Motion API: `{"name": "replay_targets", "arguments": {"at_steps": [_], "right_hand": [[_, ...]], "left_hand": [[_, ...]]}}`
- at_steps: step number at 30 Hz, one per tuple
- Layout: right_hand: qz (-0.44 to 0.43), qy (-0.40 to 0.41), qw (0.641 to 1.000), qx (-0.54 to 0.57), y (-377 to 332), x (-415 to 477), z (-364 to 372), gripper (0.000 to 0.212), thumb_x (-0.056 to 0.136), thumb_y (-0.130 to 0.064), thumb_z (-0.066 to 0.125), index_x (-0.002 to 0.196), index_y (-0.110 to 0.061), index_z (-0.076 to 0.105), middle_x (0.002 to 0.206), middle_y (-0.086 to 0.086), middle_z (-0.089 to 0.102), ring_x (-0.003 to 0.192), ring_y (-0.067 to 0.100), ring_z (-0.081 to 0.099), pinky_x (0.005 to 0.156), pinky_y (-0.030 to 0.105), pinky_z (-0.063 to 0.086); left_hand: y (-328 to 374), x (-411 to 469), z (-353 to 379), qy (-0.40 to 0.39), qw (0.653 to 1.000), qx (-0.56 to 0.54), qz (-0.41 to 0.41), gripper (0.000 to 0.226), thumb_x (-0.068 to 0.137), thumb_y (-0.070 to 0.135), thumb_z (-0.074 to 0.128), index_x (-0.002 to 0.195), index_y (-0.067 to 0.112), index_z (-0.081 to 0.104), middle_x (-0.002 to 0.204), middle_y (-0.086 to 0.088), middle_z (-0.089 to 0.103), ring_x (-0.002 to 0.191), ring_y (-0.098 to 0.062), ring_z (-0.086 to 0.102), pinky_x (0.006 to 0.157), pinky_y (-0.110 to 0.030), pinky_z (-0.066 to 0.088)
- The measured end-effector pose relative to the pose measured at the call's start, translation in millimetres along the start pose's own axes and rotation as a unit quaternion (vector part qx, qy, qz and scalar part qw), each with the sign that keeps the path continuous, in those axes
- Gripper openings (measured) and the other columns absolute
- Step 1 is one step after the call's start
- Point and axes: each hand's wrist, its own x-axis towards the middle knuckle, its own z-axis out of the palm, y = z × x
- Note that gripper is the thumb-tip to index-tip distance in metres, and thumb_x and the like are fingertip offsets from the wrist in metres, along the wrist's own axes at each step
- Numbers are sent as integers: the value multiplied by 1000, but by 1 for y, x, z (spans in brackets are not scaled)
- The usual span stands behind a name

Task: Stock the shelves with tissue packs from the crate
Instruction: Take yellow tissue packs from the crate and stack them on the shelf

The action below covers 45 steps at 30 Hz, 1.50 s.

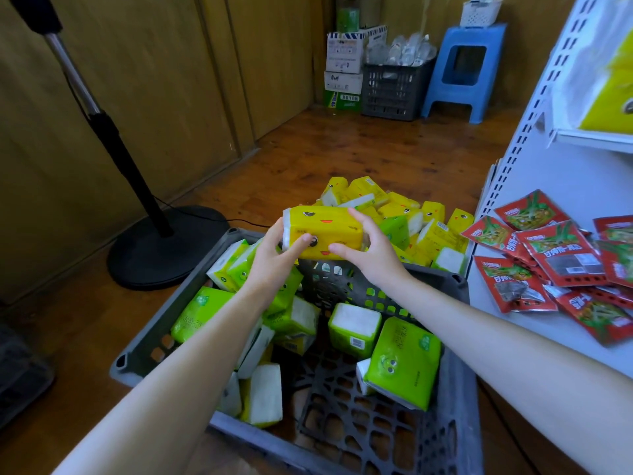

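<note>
I hold yellow tissue packs with cartoon faces, stacked one on another, above the far rim of the grey crate. My left hand grips the left end and my right hand grips the right end. Inside the crate lie several green tissue packs, some showing white ends. Beyond the crate, a heap of yellow and green packs lies on the floor. The white shelf stands to the right.
Red snack packets are spread over the lower shelf board. A black stand with a round base stands left of the crate. A blue stool, a dark crate and cardboard boxes sit in the far corner.
</note>
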Motion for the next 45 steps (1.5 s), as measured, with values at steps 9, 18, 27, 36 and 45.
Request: {"name": "replay_targets", "arguments": {"at_steps": [9,18,27,36,45], "right_hand": [[-4,50,997,58,-22,3,-1,52,85,-22,66,133,-24,48,142,-7,42,123,-1,34,88,7,32],[-102,100,988,50,-83,20,-30,41,85,-24,66,124,-25,54,123,-21,47,119,-1,37,102,21,32],[-258,223,936,87,-188,20,-152,30,79,-24,71,102,-37,57,117,-4,57,118,16,52,102,39,43],[-241,411,877,54,-187,-69,-354,41,58,-39,81,93,-35,60,107,0,61,99,17,59,85,42,50],[-81,389,916,-56,-72,-104,-433,29,80,-8,70,91,-32,58,107,1,60,106,19,53,90,36,43]], "left_hand": [[12,-3,0,57,998,-13,12,27,98,24,47,121,19,61,110,6,69,107,-7,63,93,-29,48],[90,6,14,79,992,-44,85,30,93,26,51,121,23,62,115,3,68,112,-15,61,100,-43,47],[191,27,74,-8,977,-62,205,44,95,18,51,138,22,45,138,4,51,123,-8,52,103,-26,42],[247,33,230,-115,931,166,305,45,96,21,50,141,19,41,154,3,25,141,-11,23,111,-24,22],[241,32,331,-142,877,344,303,57,98,38,41,149,23,21,159,-5,-3,146,-27,-1,116,-40,5]]}}
